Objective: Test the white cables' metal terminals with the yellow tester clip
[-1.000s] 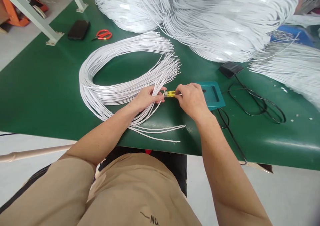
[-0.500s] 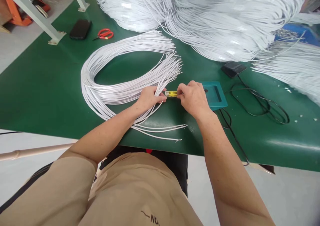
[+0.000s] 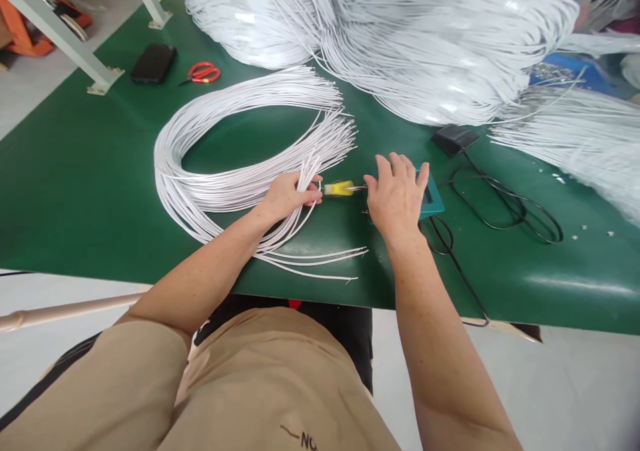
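My left hand is closed around several thin white wires, their ends fanned up past the thumb. Just right of its fingertips is a yellow cylindrical piece, blurred, on a metal shaft that runs toward a teal box. Over that box my right hand lies palm down with fingers spread, hiding much of it. Whether the palm presses on the box I cannot tell. The held wires come from a large looped bundle of white wires on the green table.
Large coils of white wire fill the back. Red-handled scissors and a black case lie at the back left. A black pedal-like block with a looped black cable sits at right, near a blue tray.
My right hand has let go of the yellow piece and moved right, its fingers now spread over the teal box. The yellow piece has become blurred. My left hand still holds the wires.
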Demonstrator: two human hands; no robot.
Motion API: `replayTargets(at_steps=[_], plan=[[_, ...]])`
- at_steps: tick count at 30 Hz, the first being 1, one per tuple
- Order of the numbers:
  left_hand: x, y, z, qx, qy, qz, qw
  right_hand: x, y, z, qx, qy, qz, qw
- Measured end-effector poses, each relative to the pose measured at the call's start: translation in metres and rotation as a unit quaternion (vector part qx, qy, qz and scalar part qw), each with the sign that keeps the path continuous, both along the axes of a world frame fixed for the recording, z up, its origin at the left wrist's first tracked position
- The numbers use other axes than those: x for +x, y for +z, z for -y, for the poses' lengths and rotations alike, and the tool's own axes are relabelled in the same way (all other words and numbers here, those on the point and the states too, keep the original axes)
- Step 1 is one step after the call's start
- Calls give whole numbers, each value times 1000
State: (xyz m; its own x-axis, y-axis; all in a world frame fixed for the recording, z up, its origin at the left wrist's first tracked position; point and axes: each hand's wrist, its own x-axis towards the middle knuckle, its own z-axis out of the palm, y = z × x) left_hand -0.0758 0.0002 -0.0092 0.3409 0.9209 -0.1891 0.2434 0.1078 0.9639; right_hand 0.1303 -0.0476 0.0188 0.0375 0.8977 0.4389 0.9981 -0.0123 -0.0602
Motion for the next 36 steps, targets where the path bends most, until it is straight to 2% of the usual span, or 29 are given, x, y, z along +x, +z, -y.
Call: replayTargets(at_steps=[2, 3, 6, 8, 10, 12, 14, 16, 18, 20, 22, 25, 28, 33, 36], plan=[[-1, 0, 1, 6, 7, 38, 999, -16, 7, 9, 12, 66, -29, 997], [-2, 1, 1, 10, 7, 61, 998, -26, 10, 15, 1, 128, -41, 991], [-2, 3, 3, -2, -12, 137, 990, -61, 9, 33, -49, 340, -16, 939], [-3, 5, 4, -28, -22, 171, 985, -80, 3, 42, -59, 383, 26, 921], [-4, 8, 4, -50, -19, 180, 982, -93, -1, 49, -98, 370, 36, 923], [-7, 10, 2, -65, -15, 175, 982, -97, 1, 52, -184, 330, -5, 926], [-10, 11, 0, -76, -20, 166, 983, -94, 10, 52, -283, 289, -98, 909], [-13, 11, -2, -72, -34, 157, 984, -85, 19, 46, -339, 246, -218, 881], [-16, 11, -3, -56, -46, 148, 986, -73, 25, 35, -321, 181, -328, 870], [-17, 11, -4, -37, -45, 134, 989, -61, 24, 21, -271, 103, -417, 862], [-17, 10, -3, -28, -38, 129, 991, -54, 20, 7, -242, 67, -494, 833], [-14, 12, -2, -35, -48, 147, 987, -49, 14, -6, -238, 71, -558, 792], [-10, 16, 0, -37, -60, 156, 985, -49, 14, -10, -232, 89, -575, 780], [-4, 17, 3, -22, -32, 148, 988, -49, 14, -10, -202, 105, -650, 725], [-2, 15, 5, 9, -15, 126, 992, -50, 11, -10, -176, 103, -680, 704]])
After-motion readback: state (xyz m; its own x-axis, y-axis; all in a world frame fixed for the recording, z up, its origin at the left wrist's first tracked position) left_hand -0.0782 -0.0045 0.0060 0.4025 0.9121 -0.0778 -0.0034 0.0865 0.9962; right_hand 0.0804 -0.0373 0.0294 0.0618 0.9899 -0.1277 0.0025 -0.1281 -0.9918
